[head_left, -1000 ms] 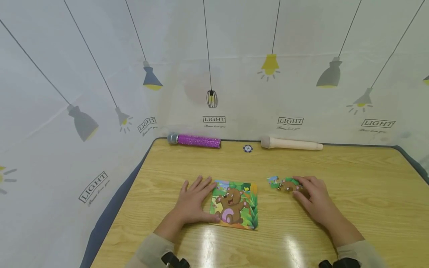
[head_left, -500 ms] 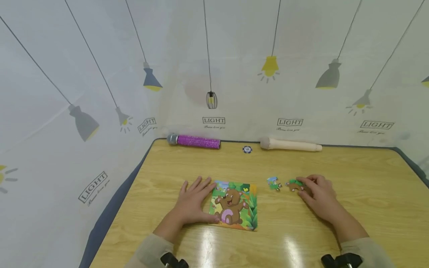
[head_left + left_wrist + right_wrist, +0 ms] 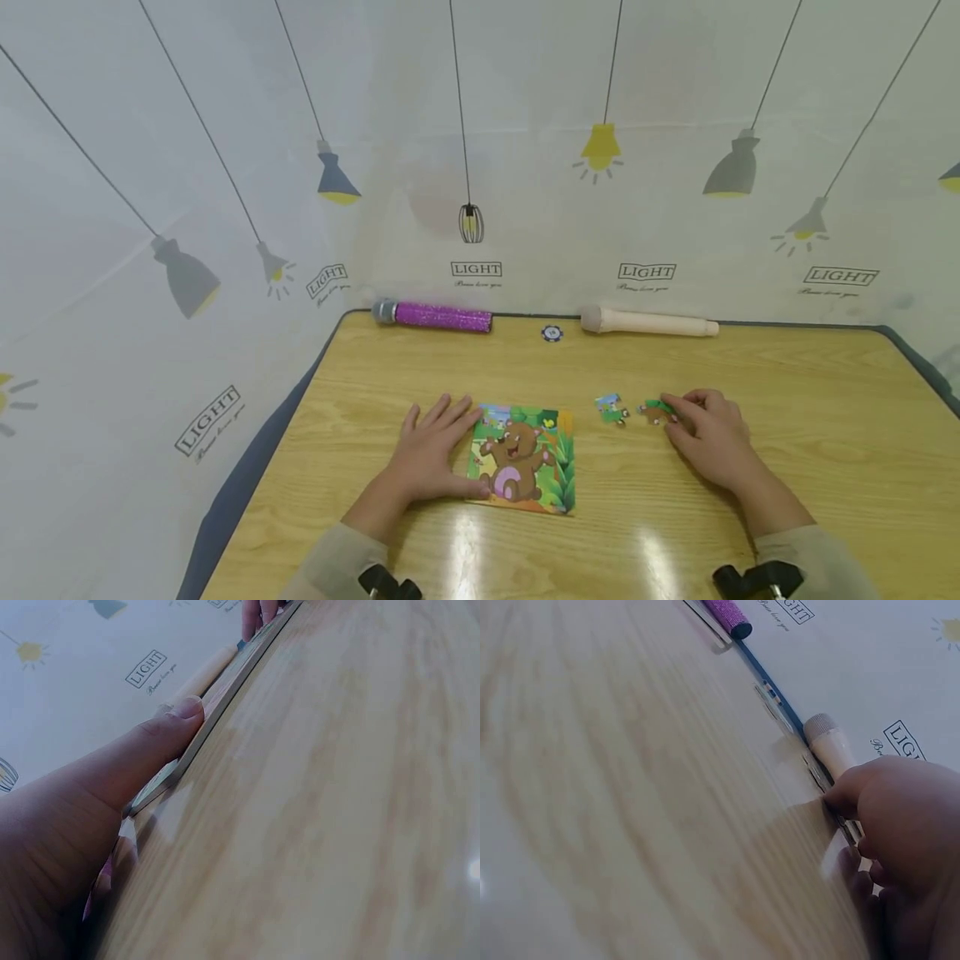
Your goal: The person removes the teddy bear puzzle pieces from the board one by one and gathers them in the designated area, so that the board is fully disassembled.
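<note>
Left hand: fingers spread, thumb on bear puzzle, lower centre; uneven pressure might skid it
Right hand: fingers pinching brown-green piece; edge grip could slip

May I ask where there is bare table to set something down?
The widest patch lies between the right hand and the right edge of the table. Another lies between the purple microphone and the bear picture board. It's crowded where the left hand rests on the board and the right hand holds a brown puzzle piece beside a blue puzzle piece.
</note>
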